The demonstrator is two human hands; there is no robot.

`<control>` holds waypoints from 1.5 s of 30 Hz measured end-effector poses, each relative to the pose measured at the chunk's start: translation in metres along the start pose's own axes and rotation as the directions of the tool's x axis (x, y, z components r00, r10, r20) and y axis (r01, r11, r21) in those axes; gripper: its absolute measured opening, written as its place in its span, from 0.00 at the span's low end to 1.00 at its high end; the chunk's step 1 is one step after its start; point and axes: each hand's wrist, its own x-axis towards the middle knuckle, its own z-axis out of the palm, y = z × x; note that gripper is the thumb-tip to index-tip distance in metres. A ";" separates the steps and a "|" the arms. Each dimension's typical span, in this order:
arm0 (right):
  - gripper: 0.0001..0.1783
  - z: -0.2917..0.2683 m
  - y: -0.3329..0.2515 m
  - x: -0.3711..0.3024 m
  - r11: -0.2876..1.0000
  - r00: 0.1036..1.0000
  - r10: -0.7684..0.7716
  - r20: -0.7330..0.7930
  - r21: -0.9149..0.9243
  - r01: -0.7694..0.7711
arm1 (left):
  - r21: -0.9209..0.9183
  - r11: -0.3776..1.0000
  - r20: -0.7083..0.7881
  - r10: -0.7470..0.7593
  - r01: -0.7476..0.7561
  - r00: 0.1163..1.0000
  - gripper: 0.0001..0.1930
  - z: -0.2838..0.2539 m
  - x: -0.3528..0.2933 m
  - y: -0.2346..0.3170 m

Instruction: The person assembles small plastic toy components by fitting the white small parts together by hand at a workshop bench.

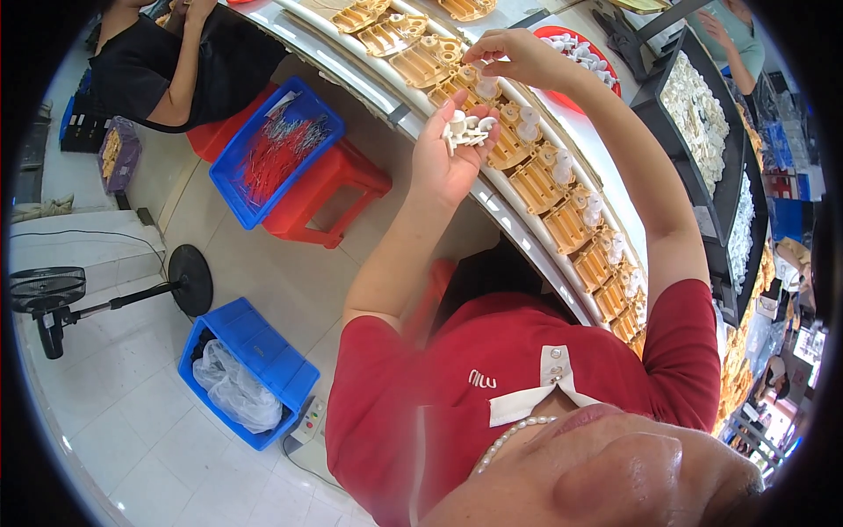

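Presently, the person's left hand [446, 167] is turned palm up, and it carries a small heap of white parts [465, 130]. Its fingers are half curled and somewhat apart, so the heap lies in the palm rather than being clamped. The right hand [518, 57] is bent over the row of orange shells [533, 186], just beyond the left one. Its fingertips are near each other, but one cannot tell whether they pinch something. Along the curved row, whitish translucent pieces [527, 123] sit at the shells' right ends. Behind the right forearm there is a red tray [617, 90] with pale parts. At the left, a blue bin [233, 211] with red wires rests upon a red stool [316, 198].
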 end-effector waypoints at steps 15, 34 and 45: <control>0.13 -0.003 -0.004 -0.002 0.998 0.999 0.038 0.033 0.056 -0.040 | 0.014 1.000 -0.009 0.013 -0.013 1.000 0.17 0.001 -0.006 -0.005; 0.15 0.002 0.002 0.000 0.951 0.981 0.175 0.078 0.245 -0.189 | -0.048 0.999 -0.022 0.014 -0.015 1.000 0.13 -0.006 -0.002 -0.002; 0.18 0.000 -0.013 0.004 0.966 0.963 0.244 0.115 -0.116 -0.231 | -0.032 0.999 -0.026 0.020 -0.021 0.999 0.13 -0.004 -0.002 -0.001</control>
